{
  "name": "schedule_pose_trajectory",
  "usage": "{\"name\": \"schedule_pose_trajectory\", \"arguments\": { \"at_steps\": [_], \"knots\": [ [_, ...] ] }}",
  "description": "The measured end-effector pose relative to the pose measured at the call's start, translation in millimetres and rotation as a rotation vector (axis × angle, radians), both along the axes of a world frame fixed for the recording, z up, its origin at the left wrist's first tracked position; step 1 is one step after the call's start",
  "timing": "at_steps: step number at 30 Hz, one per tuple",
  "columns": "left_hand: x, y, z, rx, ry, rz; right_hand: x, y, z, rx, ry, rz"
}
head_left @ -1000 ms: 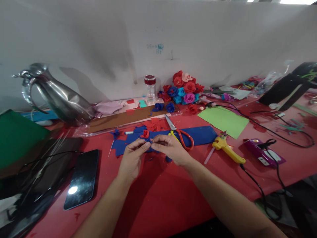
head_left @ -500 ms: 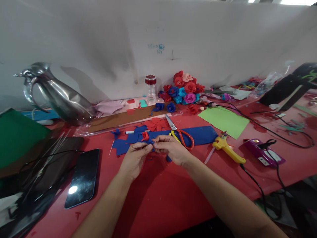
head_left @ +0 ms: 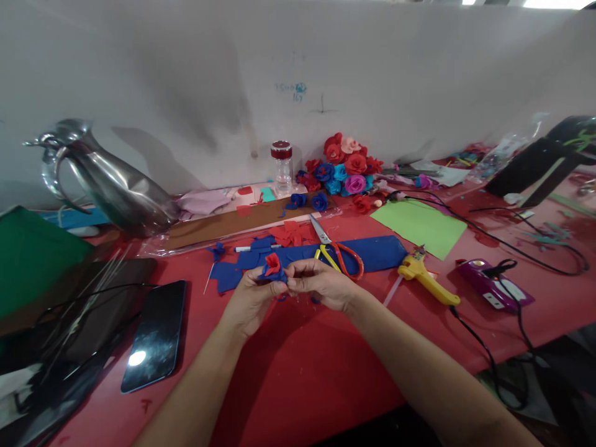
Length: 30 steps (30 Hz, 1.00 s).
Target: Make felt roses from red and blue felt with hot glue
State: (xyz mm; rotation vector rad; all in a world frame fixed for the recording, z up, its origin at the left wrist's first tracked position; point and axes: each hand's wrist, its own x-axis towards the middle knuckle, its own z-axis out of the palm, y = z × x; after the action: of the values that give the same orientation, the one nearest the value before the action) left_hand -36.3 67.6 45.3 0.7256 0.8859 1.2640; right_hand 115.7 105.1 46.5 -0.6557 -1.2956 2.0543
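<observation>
Bench point(head_left: 298, 372): red, fills the lower frame.
Pitcher point(head_left: 118, 180): gleams metallic at upper left.
Blue sheet point(head_left: 379, 253): stretches across mid-frame.
Left hand point(head_left: 249, 298): centre, grip clamped on a flower point(head_left: 274, 268).
Right hand point(head_left: 326, 284): right of centre, fingertips pinching the flower's edge.
Glue gun point(head_left: 428, 281): yellow, lies centre right.
Scissors point(head_left: 325, 238): lie across the blue sheet.
Flower: red-hearted, blue-edged, sits mid-frame.

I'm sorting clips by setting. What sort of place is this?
Probably a craft workspace: a yellow glue gun, scissors and a bunch of handmade-looking flowers share the red table.
</observation>
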Motion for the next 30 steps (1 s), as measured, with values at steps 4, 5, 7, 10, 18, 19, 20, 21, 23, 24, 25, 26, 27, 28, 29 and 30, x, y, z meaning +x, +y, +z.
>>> {"name": "schedule_pose_trajectory", "arguments": {
  "at_steps": [4,5,7,10,18,19,20,21,23,24,25,26,27,28,29,30],
  "knots": [
    [2.5,4.5,-5.8,-0.053,-0.072,0.171,-6.7,-2.1,-4.4,0.160,-0.051,-0.173],
    [2.5,5.8,-7.5,-0.071,-0.095,0.215,-8.6,-3.0,-5.7,0.198,-0.066,-0.218],
    [2.3,8.1,-10.0,-0.088,-0.118,0.272,-11.9,-4.8,-7.9,0.261,-0.096,-0.286],
    [2.4,10.0,-10.4,-0.075,-0.099,0.282,-14.1,-5.6,-10.7,0.322,-0.131,-0.325],
    [6.4,8.0,-10.3,-0.002,0.024,0.327,-14.6,-9.4,-12.4,0.632,-0.288,-0.553],
    [7.4,7.7,-11.3,0.001,0.024,0.320,-15.1,-10.8,-11.9,0.689,-0.302,-0.604],
    [8.2,7.4,-12.5,0.002,0.013,0.310,-15.7,-11.8,-11.5,0.726,-0.303,-0.636],
    [8.7,7.3,-13.5,0.001,-0.001,0.297,-16.2,-12.4,-11.4,0.733,-0.289,-0.648],
    [8.2,7.1,-15.3,0.006,-0.027,0.291,-17.0,-11.4,-12.0,0.631,-0.229,-0.606],
    [7.1,7.1,-15.8,0.008,-0.030,0.295,-17.0,-10.0,-12.5,0.535,-0.190,-0.557],
    [5.7,7.1,-16.1,0.008,-0.026,0.299,-16.8,-8.2,-12.9,0.427,-0.149,-0.500],
    [3.8,7.2,-16.1,0.007,-0.020,0.301,-16.4,-6.2,-13.0,0.326,-0.107,-0.446],
    [1.9,7.3,-15.9,0.001,-0.014,0.296,-15.7,-4.4,-12.5,0.243,-0.068,-0.397],
    [0.0,7.4,-15.5,-0.008,-0.008,0.283,-14.8,-2.9,-11.6,0.183,-0.034,-0.357],
    [-1.8,7.6,-14.8,-0.018,-0.005,0.260,-13.9,-1.8,-10.3,0.141,-0.007,-0.328],
    [-3.1,7.7,-13.9,-0.026,-0.006,0.234,-13.0,-1.3,-8.8,0.111,0.011,-0.308]
  ]
}}
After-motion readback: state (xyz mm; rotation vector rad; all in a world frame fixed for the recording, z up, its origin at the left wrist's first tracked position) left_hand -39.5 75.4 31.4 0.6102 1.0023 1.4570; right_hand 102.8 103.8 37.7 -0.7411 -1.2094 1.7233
